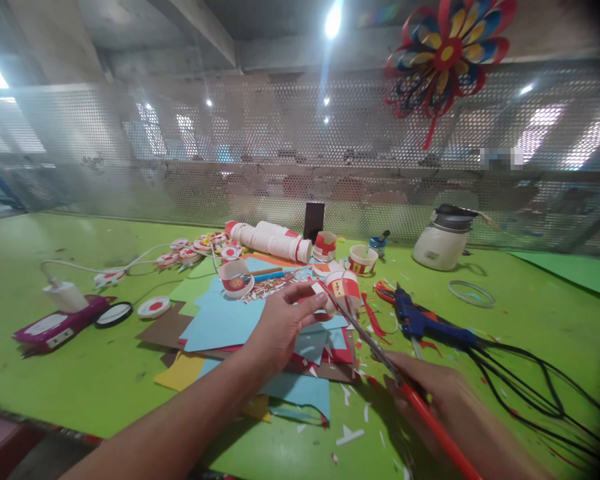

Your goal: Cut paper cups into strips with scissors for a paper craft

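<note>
My left hand [280, 323] pinches a small white piece of paper [318, 288] between thumb and fingers, above a stack of coloured paper. In my right hand [443, 393] is a pair of scissors [380, 350] with red handles. Its blades reach toward the fingertips of my left hand. Just beyond them is a red and white paper cup [343, 288]; whether my left fingers touch it I cannot tell. Light blue paper sheets [225, 323] lie under my left hand, with brown, red and yellow ones. White and red scraps [350, 437] are scattered between my arms.
A blue glue gun [425, 323] with black cables lies to the right. Behind are stacked paper cups [270, 241], a phone [314, 221] and a white kettle [443, 240]. At left sit a purple power strip [63, 323] and a black ring-edged disc [114, 315].
</note>
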`<state>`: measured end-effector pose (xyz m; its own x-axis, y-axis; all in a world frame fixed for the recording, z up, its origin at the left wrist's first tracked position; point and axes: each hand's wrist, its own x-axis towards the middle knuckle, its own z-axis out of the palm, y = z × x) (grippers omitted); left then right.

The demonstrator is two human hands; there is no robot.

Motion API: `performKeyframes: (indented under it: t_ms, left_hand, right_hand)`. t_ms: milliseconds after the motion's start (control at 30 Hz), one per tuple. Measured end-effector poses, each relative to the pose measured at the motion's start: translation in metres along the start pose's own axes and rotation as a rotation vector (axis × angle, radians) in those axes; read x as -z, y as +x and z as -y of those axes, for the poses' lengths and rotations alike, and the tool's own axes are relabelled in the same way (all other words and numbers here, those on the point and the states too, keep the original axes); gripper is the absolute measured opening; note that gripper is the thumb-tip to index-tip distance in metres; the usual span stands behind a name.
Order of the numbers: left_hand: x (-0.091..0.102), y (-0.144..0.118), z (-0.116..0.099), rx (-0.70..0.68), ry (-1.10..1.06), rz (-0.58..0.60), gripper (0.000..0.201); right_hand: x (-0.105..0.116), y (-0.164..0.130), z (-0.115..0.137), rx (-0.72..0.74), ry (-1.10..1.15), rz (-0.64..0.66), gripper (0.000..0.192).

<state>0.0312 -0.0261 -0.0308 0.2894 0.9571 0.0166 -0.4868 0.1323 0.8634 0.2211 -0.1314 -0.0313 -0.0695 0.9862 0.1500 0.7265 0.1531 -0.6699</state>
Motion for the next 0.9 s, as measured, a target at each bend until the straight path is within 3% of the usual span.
performKeyframes:
  t_ms: [267, 900]
  left_hand:
    - [0.0000, 0.0001, 0.0007, -0.006, 0.015, 0.003, 0.035]
    - [0.0026, -0.0003, 0.0000, 0.000, -0.087, 0.043, 0.026]
  right_hand:
    - [0.0023, 0.0007, 0.0033, -0.063, 0.050, 0.126, 0.038]
    - [0.0005, -0.0025, -0.0021, -0.059, 0.015, 0.148, 0.040]
